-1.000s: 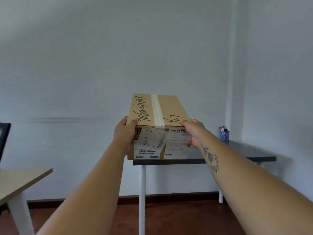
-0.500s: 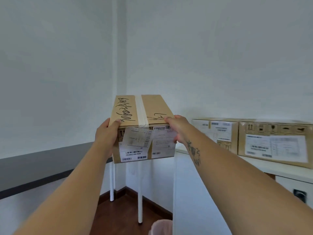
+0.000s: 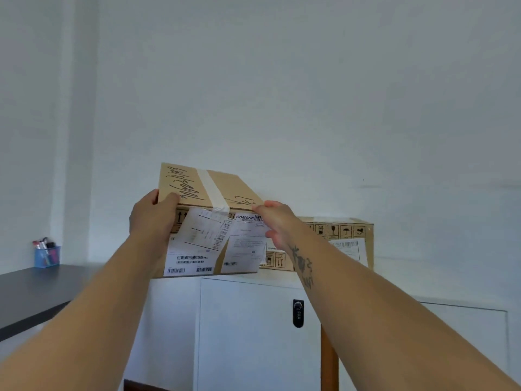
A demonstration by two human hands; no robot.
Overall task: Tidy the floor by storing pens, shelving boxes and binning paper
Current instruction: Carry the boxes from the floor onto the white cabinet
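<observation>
A taped cardboard box (image 3: 214, 190) with black handwriting on top and shipping labels on its near face is held at chest height. My left hand (image 3: 152, 218) grips its left near corner, thumb on top. My right hand (image 3: 277, 221) grips its right near corner. The box is over the left end of the white cabinet's top (image 3: 282, 280), its bottom edge at the cabinet's front edge. Whether it rests there I cannot tell. Two more cardboard boxes (image 3: 349, 238) stand on the cabinet behind and to the right.
The white cabinet (image 3: 253, 334) has a black combination lock (image 3: 298, 313) on its door. A dark desk (image 3: 33, 294) at the left carries a blue pen cup (image 3: 46, 255) with pens. A brown post (image 3: 329, 362) runs down beside the door.
The view swung right, from the dark desk to the white cabinet. Both hands carried the box along and now hold it over the cabinet's top, next to the stored boxes.
</observation>
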